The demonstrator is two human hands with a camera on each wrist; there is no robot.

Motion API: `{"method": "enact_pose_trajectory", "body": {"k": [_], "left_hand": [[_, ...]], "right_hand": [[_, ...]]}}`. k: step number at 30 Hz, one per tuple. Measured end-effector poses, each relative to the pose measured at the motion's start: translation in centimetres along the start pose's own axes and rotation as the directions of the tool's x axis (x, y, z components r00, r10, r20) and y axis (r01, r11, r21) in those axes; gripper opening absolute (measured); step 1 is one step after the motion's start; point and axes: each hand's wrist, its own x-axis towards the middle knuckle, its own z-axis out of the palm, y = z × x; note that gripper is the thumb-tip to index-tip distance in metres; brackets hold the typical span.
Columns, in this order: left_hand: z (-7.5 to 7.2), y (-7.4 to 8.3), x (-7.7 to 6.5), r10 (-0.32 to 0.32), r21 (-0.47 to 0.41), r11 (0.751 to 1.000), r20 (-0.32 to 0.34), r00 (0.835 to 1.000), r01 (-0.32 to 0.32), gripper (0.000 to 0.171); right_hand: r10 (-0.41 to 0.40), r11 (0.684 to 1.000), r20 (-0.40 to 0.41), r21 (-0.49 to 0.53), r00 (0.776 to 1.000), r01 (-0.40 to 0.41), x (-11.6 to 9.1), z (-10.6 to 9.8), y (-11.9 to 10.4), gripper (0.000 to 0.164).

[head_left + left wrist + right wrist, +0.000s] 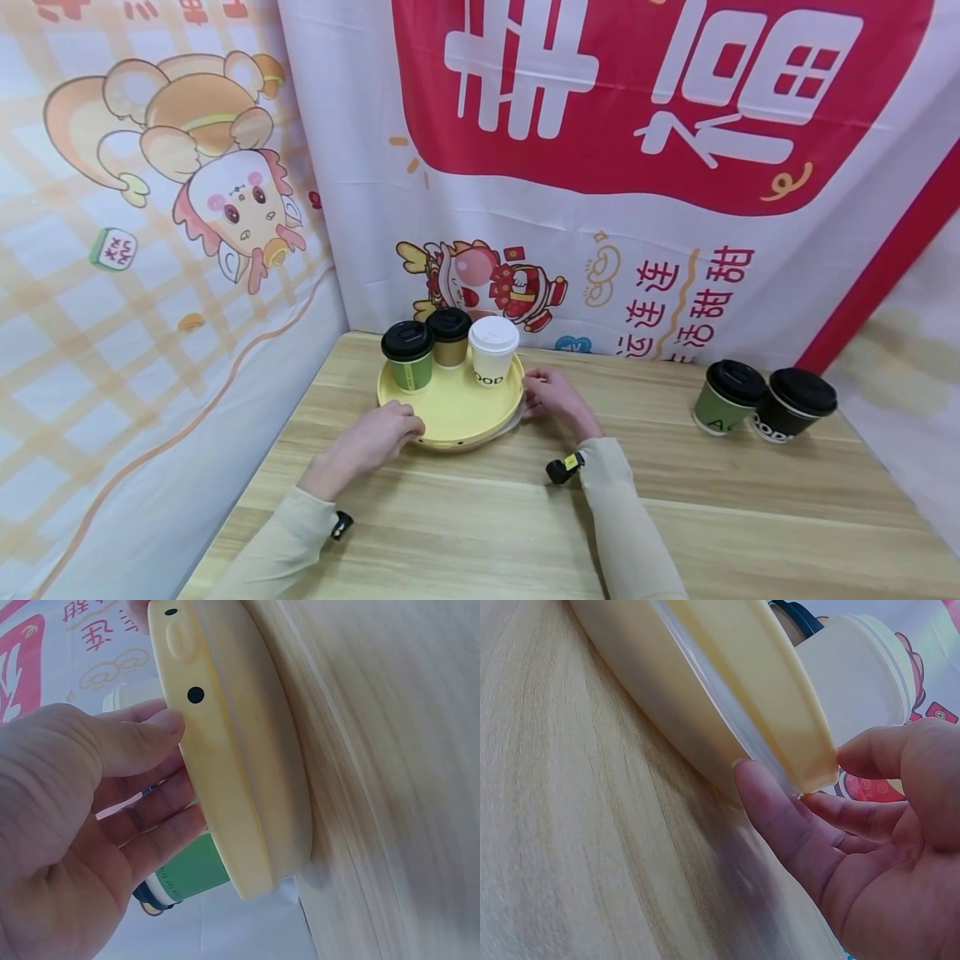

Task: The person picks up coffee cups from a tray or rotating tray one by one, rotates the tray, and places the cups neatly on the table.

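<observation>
A round yellow tray (pixel 450 414) sits on a paler round piece, which shows beneath it in both wrist views. On it stand a green paper cup (pixel 412 374) with a black lid, a brown cup (pixel 450 353) with a black lid and a white cup (pixel 492 365) with a white lid. My left hand (pixel 377 437) holds the tray's near-left rim, thumb at the edge and fingers over the inner side. At the right rim, my right hand (pixel 557 402) grips the edge, its thumb (pixel 769 806) low on the side and its forefinger on top.
Farther right on the wooden table (pixel 480 525) stand two more black-lidded cups side by side, a green one (pixel 718 410) and a black one (pixel 780 417). Printed cloth hangs behind the table (pixel 360 208) and along the left side (pixel 150 350).
</observation>
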Motion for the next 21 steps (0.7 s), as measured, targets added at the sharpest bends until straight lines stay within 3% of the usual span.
{"method": "enact_pose_trajectory", "body": {"k": [11, 17, 21], "left_hand": [[-0.3, 0.4, 0.1, -0.004, 0.006, 1.000, 0.016, 1.000, 0.004, 0.007], [-0.6, 1.3, 0.9, -0.040, -0.014, 0.999, 0.073, 0.997, 0.041, 0.012], [-0.3, 2.0, 1.7, -0.008, -0.028, 1.000, 0.083, 0.997, 0.010, 0.019]], "right_hand": [[-0.012, 1.000, -0.012, -0.013, 1.000, 0.012, -0.2, 0.1, 0.0, 0.032], [-0.001, 1.000, -0.026, -0.023, 1.000, 0.001, -0.1, 0.1, -0.1, 0.031], [0.000, 1.000, -0.024, -0.027, 1.000, -0.001, -0.1, 0.1, -0.1, 0.031]]}}
